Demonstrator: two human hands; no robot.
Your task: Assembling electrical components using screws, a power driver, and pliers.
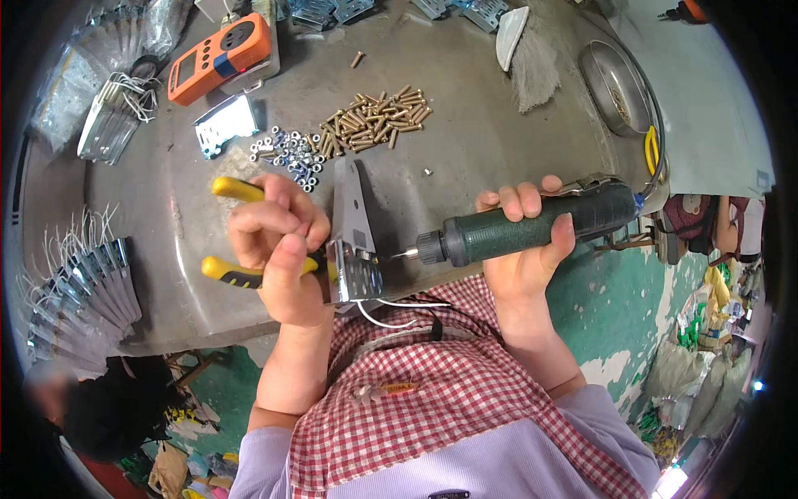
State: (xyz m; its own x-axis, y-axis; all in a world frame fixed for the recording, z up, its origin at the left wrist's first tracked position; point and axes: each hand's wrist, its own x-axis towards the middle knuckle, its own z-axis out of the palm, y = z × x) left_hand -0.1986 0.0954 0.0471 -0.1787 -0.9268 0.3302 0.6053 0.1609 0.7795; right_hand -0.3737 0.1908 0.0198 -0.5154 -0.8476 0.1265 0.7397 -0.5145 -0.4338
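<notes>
Yellow-handled pliers (235, 272) are in my left hand (287, 241), its fingers closed round them. Their jaws are hidden behind a shiny metal bracket (359, 274) with holes, which joins a flat grey metal piece (352, 204). Two white wires (378, 318) hang from the bracket's lower edge. My right hand (528, 241) wraps round a dark green electric screwdriver (507, 233). It lies level, its bit (405, 254) pointing left at the bracket's right face. Whether the bit touches a screw there I cannot make out.
Beyond my hands lie a heap of brass-coloured screws (374, 121) and a cluster of nuts (291, 156). An orange meter (220, 58) stands far left, finished wired pieces (91, 291) at left. A brush (528, 62) and a metal bowl (615, 87) are far right, near the screwdriver's cable (648, 75).
</notes>
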